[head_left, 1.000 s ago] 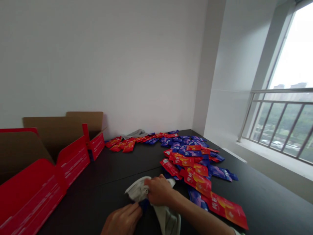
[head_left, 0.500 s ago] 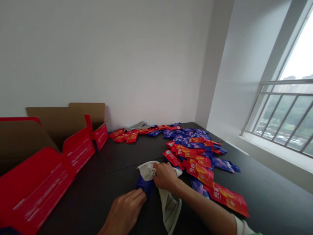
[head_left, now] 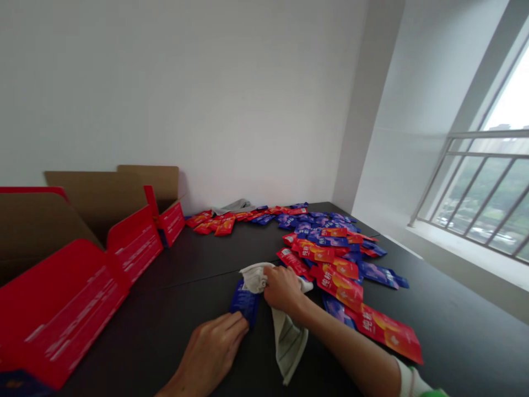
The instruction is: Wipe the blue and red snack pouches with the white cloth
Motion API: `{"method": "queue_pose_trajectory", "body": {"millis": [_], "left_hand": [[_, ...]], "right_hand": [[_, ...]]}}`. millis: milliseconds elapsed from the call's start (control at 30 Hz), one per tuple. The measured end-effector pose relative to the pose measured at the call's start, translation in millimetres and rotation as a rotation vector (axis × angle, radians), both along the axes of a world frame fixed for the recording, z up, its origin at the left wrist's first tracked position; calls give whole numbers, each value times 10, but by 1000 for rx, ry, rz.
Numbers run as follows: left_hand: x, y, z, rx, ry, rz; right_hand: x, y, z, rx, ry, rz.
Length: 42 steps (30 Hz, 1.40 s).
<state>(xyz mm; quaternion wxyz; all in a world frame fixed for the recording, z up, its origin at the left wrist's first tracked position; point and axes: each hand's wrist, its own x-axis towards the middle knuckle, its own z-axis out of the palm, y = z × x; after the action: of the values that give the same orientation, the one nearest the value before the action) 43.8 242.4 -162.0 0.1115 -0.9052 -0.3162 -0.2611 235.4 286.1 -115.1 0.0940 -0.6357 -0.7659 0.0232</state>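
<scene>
My right hand (head_left: 283,289) is closed on a bunched grey-white cloth (head_left: 285,342) and presses it onto the far end of a blue packet (head_left: 244,301) lying flat on the black table (head_left: 185,270). My left hand (head_left: 212,353) rests on the table with its fingertips pinning the packet's near end. Just right of my right hand spreads a heap of red and blue packets (head_left: 330,259).
An open cardboard box with red flaps (head_left: 82,264) fills the left side. More red packets (head_left: 215,223) and a grey cloth (head_left: 233,207) lie by the back wall. A window with a railing (head_left: 475,187) is at the right.
The cloth in my right hand has slid up and right, uncovering more of the blue packet. My left hand stays on the packet's near end. The view has shifted a little.
</scene>
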Motion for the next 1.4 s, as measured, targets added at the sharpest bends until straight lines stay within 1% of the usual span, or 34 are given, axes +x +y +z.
{"method": "queue_pose_trajectory", "body": {"millis": [100,200,300,367,400,467,533,600,633,733,767,800,900,967,1000,1067,1100,1200,1300,1400], "left_hand": [[-49,41,-20,66,-33,52],[-163,109,0,115,-183,193],[-289,175,63,70,-359,378],[-340,207,109,26,-462,481],[-350,216,129,-5,-511,508],[-338,216,156,-75,-609,509],[-295,189,166,-140,-689,459],[-241,146,161,-188,-722,391],[-217,124,155,-203,-724,361],[-186,99,120,-220,-714,315],[-189,109,104,-234,-706,317],[-198,129,85,-256,-700,328],[-231,228,12,-322,-735,375],[-244,296,-48,-326,-776,384],[-245,323,-77,-322,-785,377],[-238,357,-130,-323,-768,351],[-232,364,-151,-327,-754,336],[-209,353,-193,-333,-714,297],[-185,318,-215,-331,-677,276],[-157,283,-228,-327,-645,252]], "right_hand": [[-4,15,-11,9,-15,-84],[17,10,18,-29,-43,-99],[87,-4,107,-122,-83,-6],[147,-17,188,-203,-112,117],[171,-25,227,-244,-115,193],[196,-38,282,-256,-47,299],[184,-44,289,-143,120,279],[147,-34,243,-1,298,232],[126,-24,205,29,363,265],[72,19,78,-31,460,518],[60,34,44,-54,479,566],[51,51,20,-63,492,580],[84,119,34,-18,503,504],[201,202,118,30,487,416],[301,258,177,50,467,345],[584,390,301,76,413,175],[761,458,356,82,363,65],[1337,615,452,102,285,-130],[1825,650,430,71,211,-278],[2126,622,368,22,127,-349]]}}
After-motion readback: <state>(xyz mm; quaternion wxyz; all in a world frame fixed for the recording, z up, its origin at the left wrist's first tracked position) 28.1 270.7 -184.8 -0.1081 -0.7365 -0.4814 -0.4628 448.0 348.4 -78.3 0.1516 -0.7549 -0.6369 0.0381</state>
